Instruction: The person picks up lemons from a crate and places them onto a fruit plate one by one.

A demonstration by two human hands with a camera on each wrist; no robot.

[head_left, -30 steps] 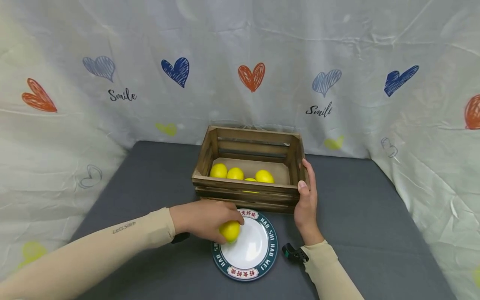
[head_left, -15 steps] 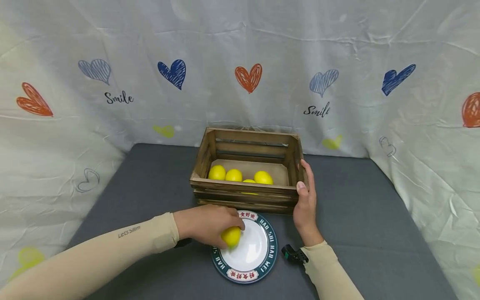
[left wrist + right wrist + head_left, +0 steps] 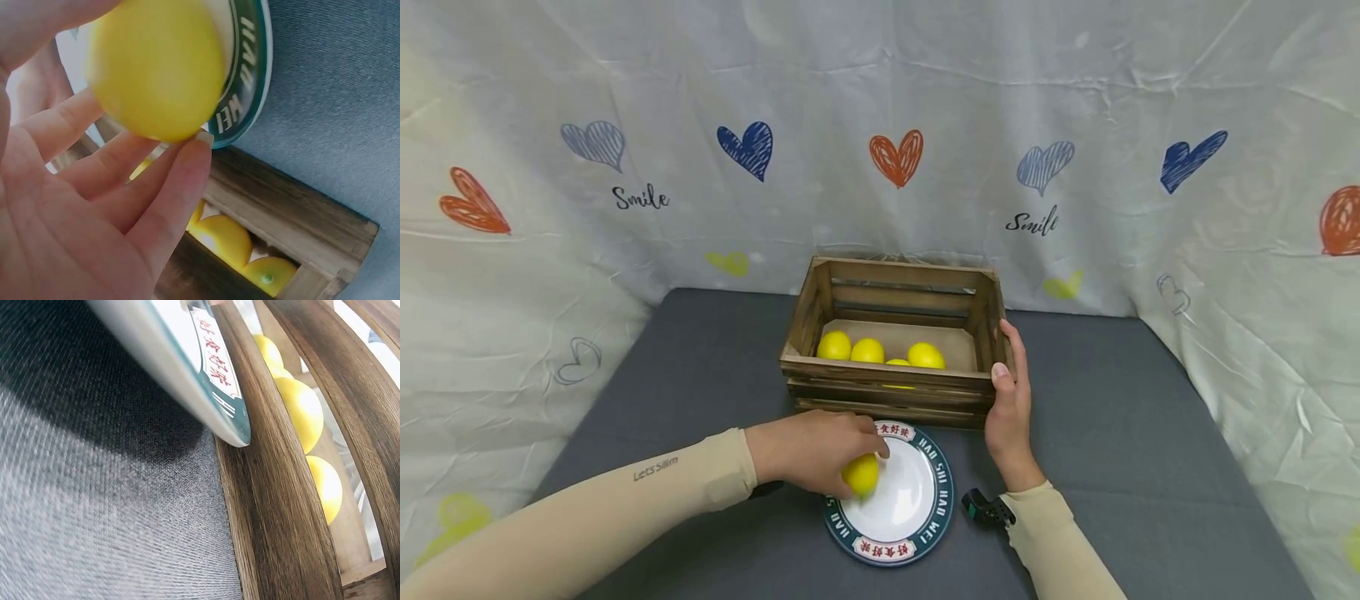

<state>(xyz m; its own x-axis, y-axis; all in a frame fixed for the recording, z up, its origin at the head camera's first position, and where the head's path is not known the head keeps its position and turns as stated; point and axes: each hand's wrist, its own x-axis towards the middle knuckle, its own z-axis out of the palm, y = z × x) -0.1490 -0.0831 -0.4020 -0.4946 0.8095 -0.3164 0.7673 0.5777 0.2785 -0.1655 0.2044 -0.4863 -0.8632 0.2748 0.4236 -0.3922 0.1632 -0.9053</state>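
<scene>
My left hand (image 3: pixel 816 450) grips a yellow lemon (image 3: pixel 861 475) between thumb and fingers, over the left part of a round plate (image 3: pixel 910 492). The plate is white with a dark green lettered rim. In the left wrist view the held lemon (image 3: pixel 156 69) shows large, fingertips against its side. My right hand (image 3: pixel 1011 417) holds the right end of a brown wooden slatted crate (image 3: pixel 887 404), thumb at the front corner and fingers along the outside. Several lemons (image 3: pixel 925 356) lie inside the crate, one mostly hidden behind the front slat.
The plate stands right in front of the crate, on a table with a dark grey cloth (image 3: pixel 1112 450). Behind hangs a white curtain (image 3: pixel 820 100) printed with hearts. A black band (image 3: pixel 988 510) is on the right wrist.
The left hand and its lemon shift slightly right over the plate at first, then stay nearly still. The right hand keeps its hold on the crate. The head view drifts a little.
</scene>
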